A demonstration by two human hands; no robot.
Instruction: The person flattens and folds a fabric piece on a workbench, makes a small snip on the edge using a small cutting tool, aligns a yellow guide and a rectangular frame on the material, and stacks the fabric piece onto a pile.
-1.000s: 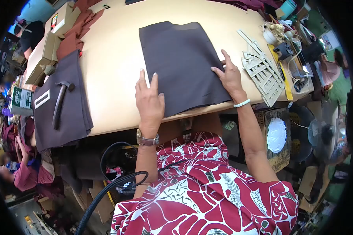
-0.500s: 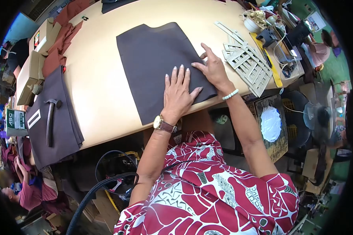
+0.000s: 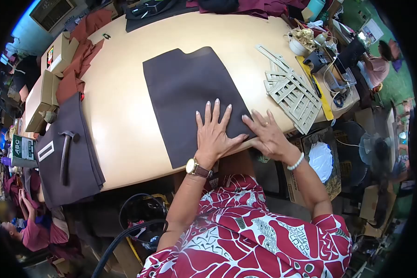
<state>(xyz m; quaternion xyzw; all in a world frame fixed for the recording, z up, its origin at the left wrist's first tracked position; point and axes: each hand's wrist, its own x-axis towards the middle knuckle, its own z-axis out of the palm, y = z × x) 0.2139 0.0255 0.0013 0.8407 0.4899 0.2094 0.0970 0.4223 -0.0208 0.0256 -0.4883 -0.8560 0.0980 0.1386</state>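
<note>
A dark brown fabric piece (image 3: 185, 88) with a notched far edge lies flat on the pale table (image 3: 116, 125), its near end at the table's front edge. My left hand (image 3: 214, 136) presses flat on the near part of the fabric, fingers spread, a watch on the wrist. My right hand (image 3: 271, 139) rests at the fabric's near right corner, by the table edge, with its fingers apart and a beaded bracelet on the wrist. Neither hand grips anything that shows.
Slotted templates (image 3: 294, 90) and a yellow ruler (image 3: 315, 88) lie to the right. A hammer (image 3: 66, 157) and a white frame (image 3: 46, 151) rest on stacked dark fabric (image 3: 78, 134) at left, near cardboard boxes (image 3: 41, 99). Another person (image 3: 34, 231) is at lower left.
My left hand has moved from beside the fabric onto it, fingers spread. My right hand has slid down from the right side to the near corner. The camera view has shifted.
</note>
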